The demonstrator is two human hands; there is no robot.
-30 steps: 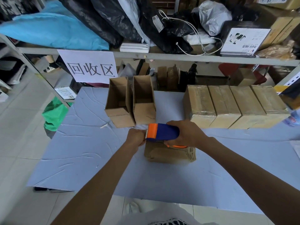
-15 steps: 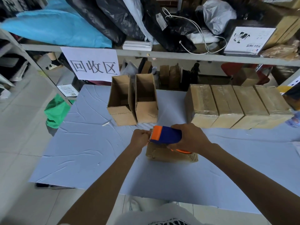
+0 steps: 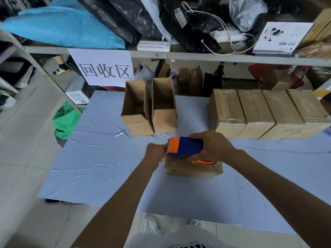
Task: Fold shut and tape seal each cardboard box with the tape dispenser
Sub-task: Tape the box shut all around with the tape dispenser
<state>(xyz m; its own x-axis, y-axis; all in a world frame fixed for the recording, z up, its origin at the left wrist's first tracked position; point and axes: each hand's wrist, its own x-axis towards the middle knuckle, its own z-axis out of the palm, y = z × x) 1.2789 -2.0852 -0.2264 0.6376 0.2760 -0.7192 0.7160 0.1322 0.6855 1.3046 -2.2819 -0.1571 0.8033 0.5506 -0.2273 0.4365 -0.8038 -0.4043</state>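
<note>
A small cardboard box [image 3: 193, 168] lies on the blue table cover [image 3: 107, 158] in the middle. Over it, my right hand [image 3: 213, 147] grips a blue and orange tape dispenser [image 3: 185, 146], its orange front end pointing left. My left hand [image 3: 155, 152] is curled at the box's left end, right against the dispenser's front edge; its fingertips are hidden, so what they pinch cannot be made out. Two open cardboard boxes [image 3: 148, 108] stand behind, tops unfolded. A row of several taped boxes [image 3: 265, 111] sits at the back right.
A metal shelf [image 3: 179, 55] loaded with bags runs across the back, with a paper sign [image 3: 105, 68] hanging from it. A green bag [image 3: 66, 120] lies on the floor left of the table. A small white scrap [image 3: 119, 134] lies on the cover.
Both hands, the dispenser and the box stay almost where they were; the left hand has closed in on the dispenser's front edge. The camera has shifted slightly.
</note>
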